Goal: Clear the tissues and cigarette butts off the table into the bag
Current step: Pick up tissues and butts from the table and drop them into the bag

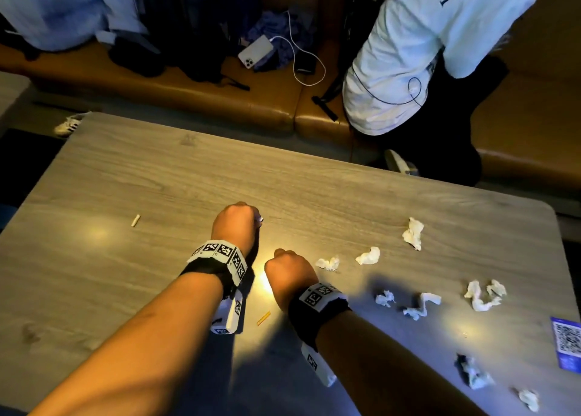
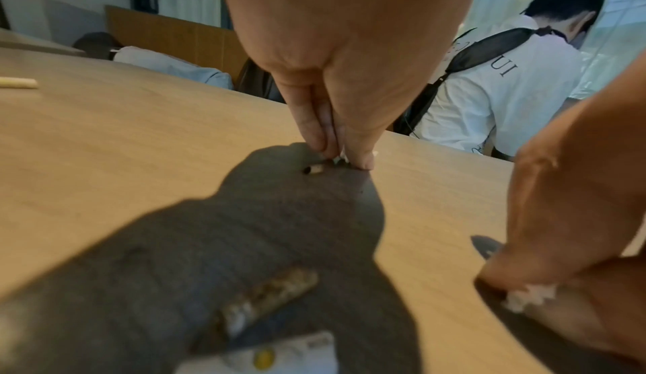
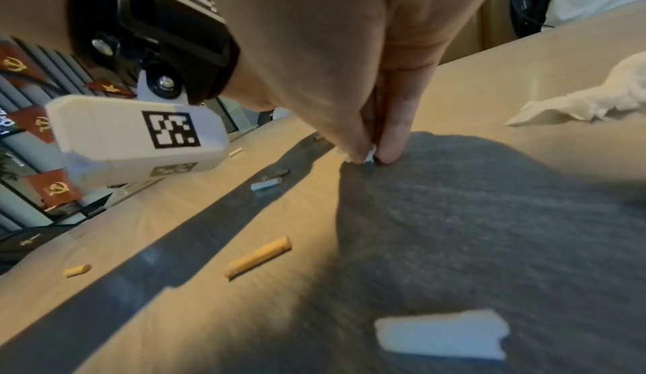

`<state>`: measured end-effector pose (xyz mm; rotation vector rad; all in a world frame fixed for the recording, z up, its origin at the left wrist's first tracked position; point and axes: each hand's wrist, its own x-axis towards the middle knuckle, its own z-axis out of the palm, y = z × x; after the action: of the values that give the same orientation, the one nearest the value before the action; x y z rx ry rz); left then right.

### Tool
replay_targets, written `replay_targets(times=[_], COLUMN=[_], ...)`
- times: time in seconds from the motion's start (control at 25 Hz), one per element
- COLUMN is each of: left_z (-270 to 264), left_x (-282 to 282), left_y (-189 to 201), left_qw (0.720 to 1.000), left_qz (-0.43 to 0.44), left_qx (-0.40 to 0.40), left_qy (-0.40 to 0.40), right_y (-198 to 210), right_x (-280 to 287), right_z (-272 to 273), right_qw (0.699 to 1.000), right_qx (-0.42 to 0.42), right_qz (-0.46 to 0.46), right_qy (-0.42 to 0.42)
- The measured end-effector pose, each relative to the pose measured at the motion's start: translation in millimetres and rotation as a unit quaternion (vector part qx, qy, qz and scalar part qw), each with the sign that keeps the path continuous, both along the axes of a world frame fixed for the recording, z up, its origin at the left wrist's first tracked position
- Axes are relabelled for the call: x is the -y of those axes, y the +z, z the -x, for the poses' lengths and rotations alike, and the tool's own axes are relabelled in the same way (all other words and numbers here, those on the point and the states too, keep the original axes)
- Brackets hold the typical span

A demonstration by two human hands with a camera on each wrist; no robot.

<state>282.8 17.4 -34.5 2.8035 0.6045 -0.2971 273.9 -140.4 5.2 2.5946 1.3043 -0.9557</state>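
On the grey wooden table (image 1: 157, 170) my left hand (image 1: 255, 220) reaches down and pinches a short cigarette butt (image 2: 313, 169) against the tabletop. My right hand (image 1: 284, 255) is just right of it, and its fingertips (image 3: 388, 150) pinch a small white tissue scrap (image 3: 369, 157). More butts lie loose: one at the far left (image 1: 135, 220), and an orange one (image 1: 263, 318) between my wrists. Several crumpled tissues (image 1: 414, 233) are scattered right of my right hand. No bag is in view.
A person in a white T-shirt (image 1: 408, 53) stands at the far right edge of the table. A brown bench (image 1: 220, 101) behind it holds clothes and a phone (image 1: 255, 52) on a cable. A blue QR card (image 1: 567, 341) lies at the table's right edge.
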Motion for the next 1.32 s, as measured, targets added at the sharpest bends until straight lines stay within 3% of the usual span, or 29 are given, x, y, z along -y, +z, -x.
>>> replay_targets(times=[0.12, 0.28, 0.6, 0.8, 0.92, 1.0, 1.04, 1.12, 1.32], left_z=[-2, 19, 166, 289, 377, 434, 460, 510, 621], left_x=[-5, -17, -37, -48, -44, -41, -40, -37, -33], left_y=[0, 14, 40, 22, 10, 4, 3, -9, -72], left_qw=[1.0, 0.999, 0.968, 0.916, 0.872, 0.86, 0.823, 0.793, 0.7], left_qz=[-0.004, 0.046, 0.143, 0.188, 0.224, 0.25, 0.276, 0.211, 0.228], left_qx=[-0.003, 0.022, 0.059, 0.085, 0.112, 0.133, 0.128, 0.118, 0.079], left_qy=[-0.028, 0.015, 0.2, 0.344, 0.42, 0.424, 0.479, 0.56, 0.672], right_y=[-2, 0, -6, 19, 27, 25, 23, 14, -34], right_x=[0, -2, -21, -67, -111, -137, -149, -171, -208], right_z=[0, -3, -23, 24, 90, 142, 169, 221, 344], right_qw=[1.0, 1.0, 0.988, 0.976, 0.968, 0.961, 0.957, 0.95, 0.936], right_qx=[0.0, 0.005, -0.09, -0.145, -0.192, -0.225, -0.239, -0.266, -0.301], right_qz=[0.002, -0.026, -0.049, -0.146, -0.161, -0.162, -0.159, -0.153, -0.117], right_qy=[-0.012, -0.015, -0.112, -0.072, -0.01, 0.023, 0.038, 0.062, 0.139])
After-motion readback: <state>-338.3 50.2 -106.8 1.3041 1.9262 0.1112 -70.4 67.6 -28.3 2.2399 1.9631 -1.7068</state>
